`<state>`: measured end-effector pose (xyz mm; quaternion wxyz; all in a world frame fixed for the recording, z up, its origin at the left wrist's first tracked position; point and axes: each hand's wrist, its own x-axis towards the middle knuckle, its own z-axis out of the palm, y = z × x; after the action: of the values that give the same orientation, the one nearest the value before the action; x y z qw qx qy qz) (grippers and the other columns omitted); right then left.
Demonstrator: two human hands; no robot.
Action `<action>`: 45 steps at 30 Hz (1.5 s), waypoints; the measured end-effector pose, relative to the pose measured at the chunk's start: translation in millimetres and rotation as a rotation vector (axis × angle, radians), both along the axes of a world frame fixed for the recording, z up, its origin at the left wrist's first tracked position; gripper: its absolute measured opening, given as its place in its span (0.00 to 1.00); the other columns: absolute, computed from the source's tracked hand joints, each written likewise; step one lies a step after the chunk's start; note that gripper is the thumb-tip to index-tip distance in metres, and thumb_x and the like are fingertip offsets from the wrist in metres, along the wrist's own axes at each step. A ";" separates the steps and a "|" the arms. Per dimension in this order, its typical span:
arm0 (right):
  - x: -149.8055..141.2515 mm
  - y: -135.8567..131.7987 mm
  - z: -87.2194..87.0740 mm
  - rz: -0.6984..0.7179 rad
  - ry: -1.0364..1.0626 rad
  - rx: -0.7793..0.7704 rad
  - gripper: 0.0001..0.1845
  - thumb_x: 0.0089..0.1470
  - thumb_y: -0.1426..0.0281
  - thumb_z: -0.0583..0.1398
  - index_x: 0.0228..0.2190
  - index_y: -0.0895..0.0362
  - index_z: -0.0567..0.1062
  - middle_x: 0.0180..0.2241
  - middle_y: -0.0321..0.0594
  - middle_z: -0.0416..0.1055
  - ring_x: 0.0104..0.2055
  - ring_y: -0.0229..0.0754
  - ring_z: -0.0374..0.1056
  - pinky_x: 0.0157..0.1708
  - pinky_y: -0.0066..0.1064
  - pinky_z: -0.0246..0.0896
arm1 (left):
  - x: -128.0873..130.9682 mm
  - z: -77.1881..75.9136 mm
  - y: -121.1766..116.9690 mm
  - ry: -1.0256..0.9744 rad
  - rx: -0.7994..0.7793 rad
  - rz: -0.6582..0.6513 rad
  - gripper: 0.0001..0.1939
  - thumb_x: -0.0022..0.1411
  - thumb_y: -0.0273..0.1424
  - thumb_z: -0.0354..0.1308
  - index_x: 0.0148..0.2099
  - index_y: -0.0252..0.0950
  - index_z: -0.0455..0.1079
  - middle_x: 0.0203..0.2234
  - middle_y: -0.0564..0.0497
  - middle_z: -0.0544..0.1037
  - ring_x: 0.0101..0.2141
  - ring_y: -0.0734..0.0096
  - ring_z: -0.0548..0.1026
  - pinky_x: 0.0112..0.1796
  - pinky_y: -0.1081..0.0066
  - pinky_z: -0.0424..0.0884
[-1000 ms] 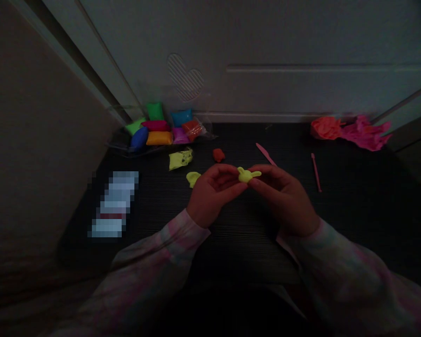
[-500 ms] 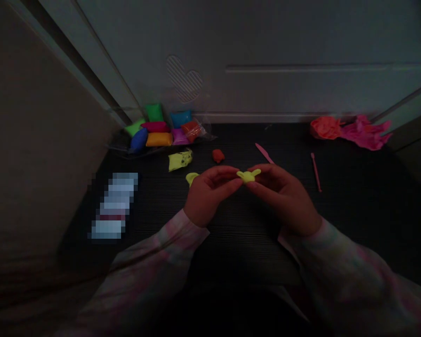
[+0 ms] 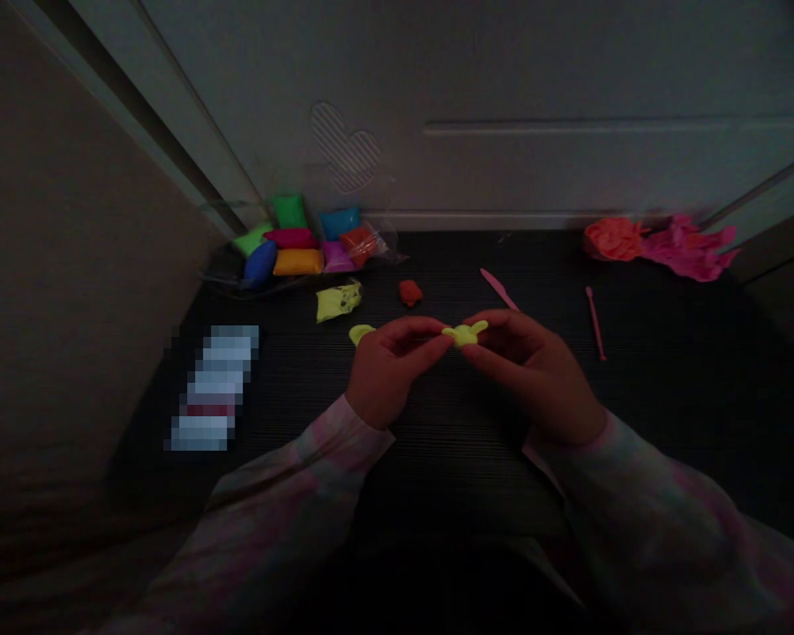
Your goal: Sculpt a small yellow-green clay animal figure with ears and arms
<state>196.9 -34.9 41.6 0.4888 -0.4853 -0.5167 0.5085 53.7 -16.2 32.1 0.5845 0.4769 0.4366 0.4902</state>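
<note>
Between my two hands, above the dark table, is a small yellow clay figure (image 3: 465, 336), a rounded lump with two ear-like pieces sticking out. My left hand (image 3: 389, 363) pinches the ear on its left side between thumb and fingertips. With thumb and fingers my right hand (image 3: 541, 375) grips the lump from the right, below the other ear. Another piece of yellow clay (image 3: 361, 334) lies on the table, partly hidden behind my left hand. A pink plastic knife (image 3: 498, 289) lies beyond my right hand, its near end covered by the fingers.
A clear bag with several coloured clay packets (image 3: 298, 262) stands at the back left. Nearby lie a crumpled yellow packet (image 3: 337, 302) and a red clay lump (image 3: 409, 293). A phone (image 3: 215, 388) is at left, a pink stick tool (image 3: 595, 324) at right, orange (image 3: 614, 240) and pink crumpled pieces (image 3: 692, 249) behind.
The yellow clay figure has shifted and tilted slightly to the left. My left fingertips now cover more of its left ear. The things on the table stay where they were.
</note>
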 end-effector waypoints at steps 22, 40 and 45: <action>0.5 0.7 -2.1 -0.001 -0.025 0.029 0.11 0.40 0.72 0.63 0.30 0.53 0.70 0.30 0.33 0.71 0.33 0.35 0.68 0.36 0.30 0.64 | 1.5 -2.5 0.3 -0.067 -0.030 0.003 0.06 0.42 0.28 0.62 0.28 0.36 0.72 0.25 0.55 0.76 0.28 0.77 0.72 0.33 0.75 0.67; -0.9 3.0 -6.3 -0.033 0.030 0.043 0.11 0.39 0.73 0.63 0.29 0.53 0.70 0.30 0.33 0.71 0.32 0.34 0.68 0.36 0.30 0.66 | 4.4 -8.7 1.1 -0.182 -0.042 0.026 0.07 0.41 0.27 0.62 0.28 0.36 0.70 0.25 0.56 0.75 0.27 0.80 0.71 0.34 0.74 0.66; -2.0 2.7 -5.1 -0.027 0.084 0.024 0.11 0.38 0.74 0.63 0.29 0.52 0.71 0.29 0.32 0.71 0.32 0.34 0.68 0.35 0.29 0.65 | 3.8 -9.5 2.3 -0.186 -0.043 0.013 0.06 0.42 0.28 0.62 0.28 0.35 0.69 0.25 0.56 0.74 0.27 0.79 0.71 0.35 0.73 0.66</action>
<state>194.8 -32.2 36.6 0.5227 -0.4647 -0.4952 0.5154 57.5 -14.0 22.6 0.6292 0.4139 0.3940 0.5268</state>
